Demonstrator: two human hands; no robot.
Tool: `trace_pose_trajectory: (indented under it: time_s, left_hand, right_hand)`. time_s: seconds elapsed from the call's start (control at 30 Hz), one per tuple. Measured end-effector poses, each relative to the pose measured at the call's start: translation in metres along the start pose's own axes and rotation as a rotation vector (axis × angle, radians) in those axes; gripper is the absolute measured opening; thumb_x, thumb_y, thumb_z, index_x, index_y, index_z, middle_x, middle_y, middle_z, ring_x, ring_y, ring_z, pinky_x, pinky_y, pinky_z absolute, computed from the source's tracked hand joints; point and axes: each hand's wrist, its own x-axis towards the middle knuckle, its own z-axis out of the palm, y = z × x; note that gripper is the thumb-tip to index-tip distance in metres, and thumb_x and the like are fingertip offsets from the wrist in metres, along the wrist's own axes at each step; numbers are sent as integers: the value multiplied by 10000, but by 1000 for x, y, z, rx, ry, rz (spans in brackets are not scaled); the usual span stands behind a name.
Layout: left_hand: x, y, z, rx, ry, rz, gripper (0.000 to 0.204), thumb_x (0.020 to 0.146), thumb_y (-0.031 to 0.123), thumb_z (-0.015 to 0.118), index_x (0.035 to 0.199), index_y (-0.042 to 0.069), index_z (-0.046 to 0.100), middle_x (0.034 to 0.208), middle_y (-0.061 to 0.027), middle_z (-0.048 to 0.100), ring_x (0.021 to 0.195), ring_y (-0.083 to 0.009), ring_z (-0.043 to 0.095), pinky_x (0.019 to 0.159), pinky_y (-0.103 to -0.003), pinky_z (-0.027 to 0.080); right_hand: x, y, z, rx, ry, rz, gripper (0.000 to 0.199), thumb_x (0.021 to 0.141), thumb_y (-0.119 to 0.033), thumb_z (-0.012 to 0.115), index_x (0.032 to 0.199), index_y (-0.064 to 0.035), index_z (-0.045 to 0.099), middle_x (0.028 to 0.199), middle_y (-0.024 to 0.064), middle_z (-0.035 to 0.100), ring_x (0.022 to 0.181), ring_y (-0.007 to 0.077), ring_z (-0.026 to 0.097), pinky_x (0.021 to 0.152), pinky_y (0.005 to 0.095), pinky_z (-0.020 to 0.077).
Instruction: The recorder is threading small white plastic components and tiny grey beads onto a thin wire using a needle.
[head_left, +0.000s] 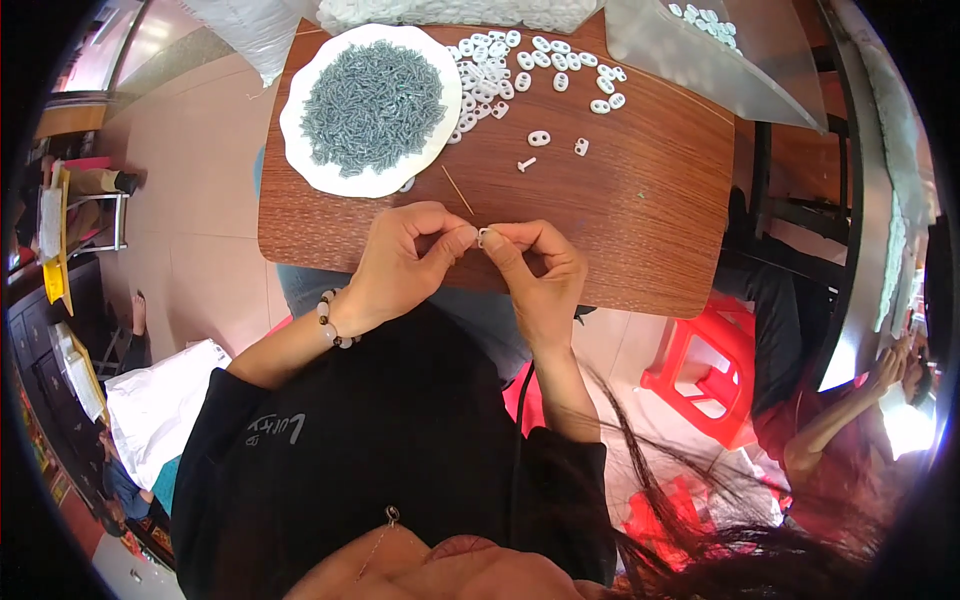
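Note:
A small white plastic piece (484, 237) is pinched at the fingertips of my right hand (545, 280), over the table's near edge. My left hand (395, 260) meets it from the other side, thumb and index finger pressed together at the piece. The fingertips partly cover it. Just beyond my hands a thin wooden stick (457, 190) lies on the brown table (660, 220). Farther off lie a white T-shaped peg (527, 165), a white oval piece with two holes (539, 138) and a small white clip-like piece (581, 147).
A white scalloped plate (300, 150) heaped with small grey screw-like pieces (375, 105) stands at the far left of the table. Many white two-holed pieces (485, 75) lie beside it. A translucent container (690, 60) is at the far right. A red stool (700, 375) and another person (840, 440) are to the right.

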Motion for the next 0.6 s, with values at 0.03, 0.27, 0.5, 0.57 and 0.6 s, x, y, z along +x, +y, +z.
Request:
trace_pose_trajectory:
  time_s: [0.03, 0.27, 0.5, 0.57, 0.6]
  left_hand:
    - [0, 0, 1, -104, -11, -42, 122, 896, 63, 609, 854, -46, 644, 736, -34, 596, 662, -80, 536, 587, -216, 430]
    - [3, 1, -1, -275, -35, -118, 221, 947, 168, 566, 888, -24, 656, 733, -14, 613, 658, -52, 545, 602, -203, 458]
    - [4, -1, -1, -359, -69, -167, 332, 978, 264, 509, 910, -25, 658, 736, -9, 602, 662, -55, 532, 614, -199, 446]
    - [4, -1, -1, -370, -60, -169, 313, 975, 247, 517, 912, -26, 658, 745, -12, 609, 667, -54, 535, 616, -199, 449]
    - [4, 0, -1, -371, -59, -170, 313, 975, 247, 517, 912, -26, 658, 745, -12, 609, 667, -54, 535, 616, -199, 449]
  right_hand:
    - [0, 0, 0, 27, 5, 8, 80, 834, -67, 692, 851, 9, 675, 762, 2, 644, 703, 42, 539, 679, 189, 434]
    - [3, 4, -2, 10, 6, 31, 90, 841, -77, 688, 854, 10, 668, 785, 12, 650, 725, 48, 550, 706, 199, 443]
    - [6, 10, -4, 32, 5, 22, 84, 845, -67, 681, 863, 13, 664, 793, 29, 656, 736, 66, 571, 715, 208, 453]
    - [6, 11, -3, 65, 6, 17, 81, 845, -63, 680, 866, 13, 663, 796, 32, 657, 735, 69, 575, 716, 209, 455]
    - [6, 8, -3, 58, 8, 26, 81, 847, -63, 678, 870, 14, 662, 799, 34, 657, 735, 69, 575, 717, 208, 454]
